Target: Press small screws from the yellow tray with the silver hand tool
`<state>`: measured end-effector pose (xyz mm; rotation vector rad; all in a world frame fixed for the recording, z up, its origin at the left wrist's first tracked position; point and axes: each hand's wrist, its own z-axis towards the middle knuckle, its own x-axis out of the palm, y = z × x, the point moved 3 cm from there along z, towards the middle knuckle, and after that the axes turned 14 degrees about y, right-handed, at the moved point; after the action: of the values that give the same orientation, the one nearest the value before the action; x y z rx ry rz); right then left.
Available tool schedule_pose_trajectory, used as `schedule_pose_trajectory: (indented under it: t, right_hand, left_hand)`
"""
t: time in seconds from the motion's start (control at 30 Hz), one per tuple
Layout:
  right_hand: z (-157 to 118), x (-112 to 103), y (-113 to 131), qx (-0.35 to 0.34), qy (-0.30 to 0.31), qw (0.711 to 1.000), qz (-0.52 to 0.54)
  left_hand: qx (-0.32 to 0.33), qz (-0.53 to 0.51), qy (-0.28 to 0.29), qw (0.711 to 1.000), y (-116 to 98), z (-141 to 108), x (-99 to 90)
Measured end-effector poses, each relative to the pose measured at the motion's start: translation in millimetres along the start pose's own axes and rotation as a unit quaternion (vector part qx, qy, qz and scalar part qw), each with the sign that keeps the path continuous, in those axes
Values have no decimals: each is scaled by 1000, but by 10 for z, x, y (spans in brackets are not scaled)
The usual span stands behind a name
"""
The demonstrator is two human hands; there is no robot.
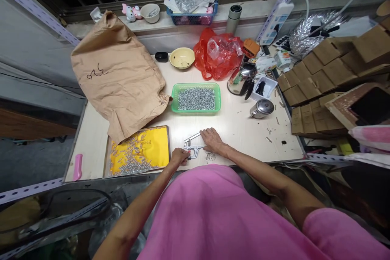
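Note:
On the table in front of me is a small silver metal lever tool (196,151) with a spring, a ring-shaped body and a raised lever arm (191,137). My right hand (212,141) has its fingers over the arm's end and its thumb by the tool's lower frame. At the tool's left side my left hand (179,157) is closed in a pinch, near a small red part; what lies between the fingertips is too small to make out. Small metal bits (210,156) lie below my right hand. Beyond the tool stands a green basket (174,107) full of small metal pins.
Left of my hands is a tray with a yellow sheet (158,142) and many metal pins. A big brown paper bag (122,77) leans behind it. A kettle (240,79), a steel cup (262,108) and stacked cardboard boxes (323,73) stand to the right; a red plastic bag (216,57) lies behind.

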<state>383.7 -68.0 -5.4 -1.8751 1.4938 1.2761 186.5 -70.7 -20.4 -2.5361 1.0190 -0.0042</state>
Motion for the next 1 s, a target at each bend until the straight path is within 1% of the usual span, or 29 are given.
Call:
schedule_pose_trajectory:
  t: [0.07, 0.13, 0.2, 0.23, 0.27, 0.3, 0.37, 0.43, 0.47, 0.53, 0.6, 0.67, 0.8, 1.0]
  right_hand:
    - [-25, 23, 17, -1, -9, 1000, -3]
    - [-44, 37, 35, -1, -8, 1000, 1]
    - [-57, 47, 50, 1, -1, 1000, 12]
    - [-63, 50, 58, 2, 2, 1000, 17]
    - [-68, 52, 66, 2, 4, 1000, 22]
    - [-72, 53, 74, 2, 4, 1000, 25]
    - [-80, 52, 88, 6, 1, 1000, 29]
    - [-86, 51, 94, 14, 0, 999, 35]
    - [-90, 51, 94, 16, 0, 999, 40]
    - [-106, 50, 85, 17, -2, 999, 51]
    - [-131, 50, 59, 17, -6, 998, 57]
    - [-162, 53, 18, 27, -14, 998, 60]
    - [-186, 86, -49, 46, -23, 997, 63]
    - [-115, 107, -86, 23, -8, 998, 54]
  left_hand:
    - [5, -1, -1, 1000, 17, 11, -2]
    - [8, 18, -1, 1000, 35, -1, -5]
    - [20, 90, -19, 996, 29, -49, -8]
    - [40, 144, -43, 988, 4, -85, -8]
    - [71, 206, -74, 973, -41, -128, -2]
    - [112, 268, -107, 951, -104, -170, 16]
    - [204, 372, -150, 893, -264, -229, 91]
    - [281, 444, -150, 838, -434, -222, 190]
    - [308, 469, -142, 815, -511, -193, 234]
    - [340, 503, -120, 785, -631, -110, 293]
    - [346, 524, -94, 772, -693, -29, 321]
    - [341, 542, -76, 765, -708, 11, 332]
    - [317, 571, -78, 753, -718, -11, 377]
    - [276, 592, -77, 753, -821, -22, 481]
